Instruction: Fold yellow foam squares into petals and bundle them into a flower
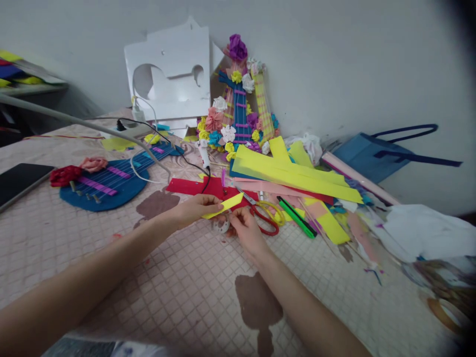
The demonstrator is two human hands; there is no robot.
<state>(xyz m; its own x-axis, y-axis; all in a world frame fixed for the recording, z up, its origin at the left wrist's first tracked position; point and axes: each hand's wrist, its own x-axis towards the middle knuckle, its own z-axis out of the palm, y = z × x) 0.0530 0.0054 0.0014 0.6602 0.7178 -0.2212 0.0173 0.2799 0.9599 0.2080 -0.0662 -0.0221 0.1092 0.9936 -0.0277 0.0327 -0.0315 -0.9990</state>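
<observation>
My left hand (203, 208) pinches a folded strip of yellow crepe paper (231, 202) between thumb and fingers. Close beside it, my right hand (243, 225) has its fingers curled together under the strip; what they grip is hidden. A small clear and white round piece (221, 226), like a spool, shows just below the two hands. Scissors (266, 223) with red handles lie right by my right hand, next to a second yellow-handled pair (277, 214). Red paper (197, 186) is spread behind my hands.
A blue paper guitar (111, 186) lies left, near a dark tablet (22, 181). Behind stand a white glue gun (203, 153), flower-covered guitars (238, 109) and a white cut-out board (171, 74). Yellow paper strips (290, 168) and a green cutter (297, 218) lie right. Cables cross the left side.
</observation>
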